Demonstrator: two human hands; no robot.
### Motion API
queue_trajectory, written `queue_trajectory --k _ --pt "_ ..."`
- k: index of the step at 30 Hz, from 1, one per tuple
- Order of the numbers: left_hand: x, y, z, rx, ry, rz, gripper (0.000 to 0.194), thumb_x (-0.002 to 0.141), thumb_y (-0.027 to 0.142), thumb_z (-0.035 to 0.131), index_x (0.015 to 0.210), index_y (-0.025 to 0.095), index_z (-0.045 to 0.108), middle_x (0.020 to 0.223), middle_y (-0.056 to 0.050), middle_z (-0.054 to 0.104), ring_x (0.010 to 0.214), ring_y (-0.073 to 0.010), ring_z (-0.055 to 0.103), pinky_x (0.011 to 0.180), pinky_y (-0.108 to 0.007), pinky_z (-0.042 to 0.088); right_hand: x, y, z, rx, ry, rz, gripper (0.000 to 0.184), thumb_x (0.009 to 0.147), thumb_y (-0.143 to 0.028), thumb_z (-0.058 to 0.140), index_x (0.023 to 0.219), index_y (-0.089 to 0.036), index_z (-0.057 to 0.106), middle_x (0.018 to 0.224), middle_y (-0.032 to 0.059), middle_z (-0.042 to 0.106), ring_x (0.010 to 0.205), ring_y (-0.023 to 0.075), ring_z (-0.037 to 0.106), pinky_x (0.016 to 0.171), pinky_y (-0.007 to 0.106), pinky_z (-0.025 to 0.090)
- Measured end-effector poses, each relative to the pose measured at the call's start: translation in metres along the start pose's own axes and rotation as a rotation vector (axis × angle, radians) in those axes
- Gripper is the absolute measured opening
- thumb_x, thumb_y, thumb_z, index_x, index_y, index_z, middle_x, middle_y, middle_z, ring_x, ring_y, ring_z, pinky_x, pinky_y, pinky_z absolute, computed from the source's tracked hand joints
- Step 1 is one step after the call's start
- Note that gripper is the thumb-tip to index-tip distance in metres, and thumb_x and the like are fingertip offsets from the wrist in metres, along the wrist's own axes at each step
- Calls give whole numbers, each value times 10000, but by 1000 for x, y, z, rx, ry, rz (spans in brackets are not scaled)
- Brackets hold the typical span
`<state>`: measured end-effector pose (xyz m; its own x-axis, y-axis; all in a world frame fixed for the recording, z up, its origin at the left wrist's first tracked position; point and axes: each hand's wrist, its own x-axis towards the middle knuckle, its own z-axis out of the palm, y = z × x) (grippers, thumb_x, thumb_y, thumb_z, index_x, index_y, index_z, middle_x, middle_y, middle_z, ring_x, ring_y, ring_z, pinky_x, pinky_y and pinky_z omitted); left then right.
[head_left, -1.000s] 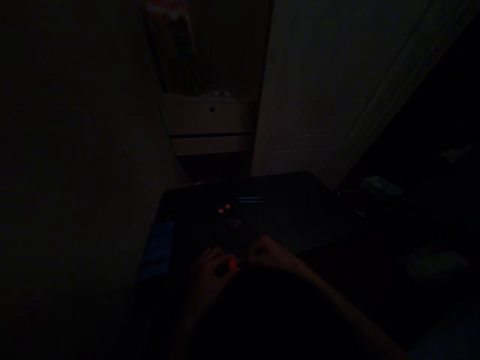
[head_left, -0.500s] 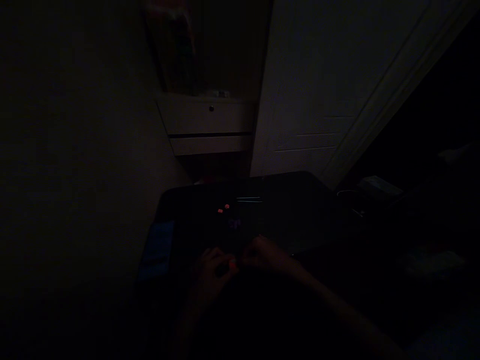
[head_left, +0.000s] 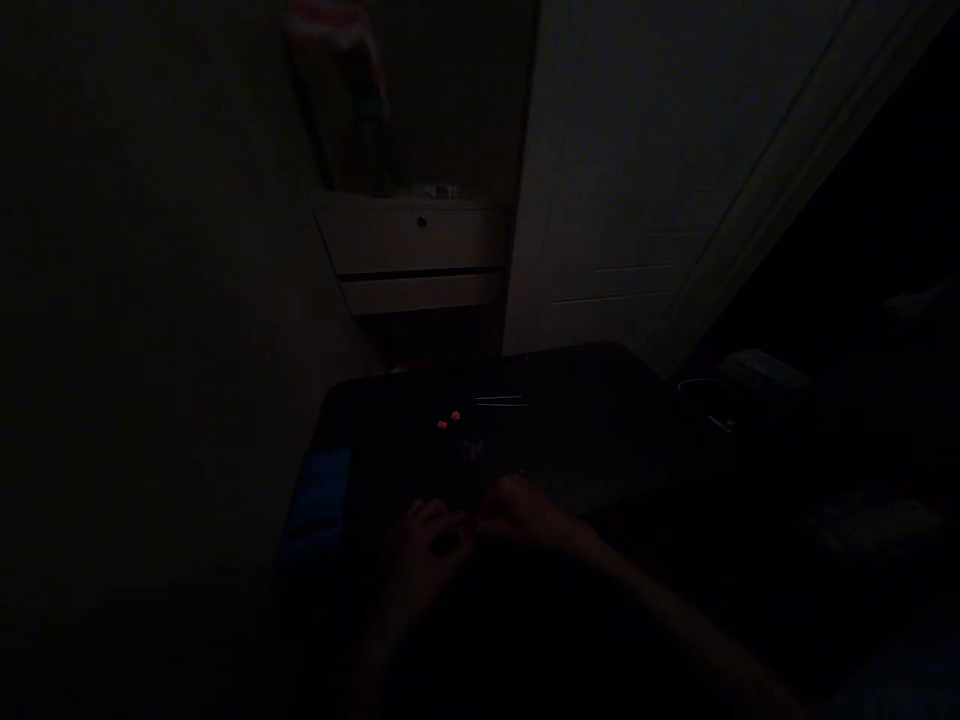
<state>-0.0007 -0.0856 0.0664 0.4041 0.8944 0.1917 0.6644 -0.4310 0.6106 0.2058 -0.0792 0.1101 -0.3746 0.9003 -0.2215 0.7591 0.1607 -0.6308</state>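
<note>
The scene is very dark. My left hand is closed in a pinch, thumb and forefinger curved round a dark gap. The small orange-red piece seen at its fingertips earlier is now hidden. Against those fingertips, my right hand is closed too; whatever it holds cannot be made out. Beyond the hands, a small cluster of purple pieces lies on the dark table. Two small orange pieces, one squarish and one roundish, sit just behind it.
Two thin pale sticks lie near the table's far side. A blue flat object is at the left edge. Behind stand a drawer unit and a pale door. A pale box is off to the right.
My right hand has moved slightly left, up to the left fingertips. The orange-red piece there has gone out of sight. The view has shifted slightly and grown dimmer.
</note>
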Motion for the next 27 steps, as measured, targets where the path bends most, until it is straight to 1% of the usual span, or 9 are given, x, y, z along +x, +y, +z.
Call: queue_trajectory --k 3,5,10,13,16,19,23,27 --pt "0 2 -1 -4 1 7 124 853 359 803 966 325 838 876 2 755 910 -224 685 789 -329 535 -2 -1 -2 -39 19 15 168 909 -303 711 880 -212 849 831 23 792 753 161 675 690 247 395" --pt "0 2 -1 -5 6 3 130 849 357 804 969 322 840 875 1 755 900 -221 686 784 -329 535 -5 -1 -4 -45 14 37 167 910 -296 710 870 -212 849 823 23 792 752 162 676 698 248 398" --pt "-1 -2 2 -11 15 -2 159 840 360 814 996 343 839 893 5 759 918 -225 684 804 -339 537 -14 3 -11 -23 36 67 165 898 -314 735 851 -196 841 811 30 774 736 158 646 629 234 370" --pt "-2 -5 4 -18 25 2 176 834 370 823 1006 340 839 906 3 759 928 -225 683 811 -339 537 -16 11 -11 5 58 48 155 886 -301 747 860 -179 837 834 35 770 754 158 638 625 228 369" --pt "-1 -7 5 -11 26 -3 174 827 374 828 997 336 843 911 -4 759 930 -228 683 802 -337 539 -14 18 -9 114 12 -7 137 884 -242 725 860 -158 830 807 18 761 714 138 625 619 214 381" --pt "-1 -6 4 -3 12 -10 161 837 374 818 984 316 846 881 -12 753 916 -233 683 796 -342 542 -7 18 -3 193 -8 -37 166 902 -216 684 861 -144 828 747 1 746 658 123 606 596 205 378" --pt "-1 -3 1 -2 4 -7 163 834 366 821 983 303 843 889 -12 758 915 -234 684 784 -343 540 -1 5 -2 77 12 -38 152 896 -212 696 866 -163 837 778 11 768 672 130 631 613 219 374" --pt "0 -1 0 -6 -4 -14 145 830 347 823 969 311 843 874 -9 762 902 -235 690 802 -354 542 -4 -5 -7 -55 14 20 188 932 -309 695 886 -204 843 862 38 802 742 164 682 626 240 377"
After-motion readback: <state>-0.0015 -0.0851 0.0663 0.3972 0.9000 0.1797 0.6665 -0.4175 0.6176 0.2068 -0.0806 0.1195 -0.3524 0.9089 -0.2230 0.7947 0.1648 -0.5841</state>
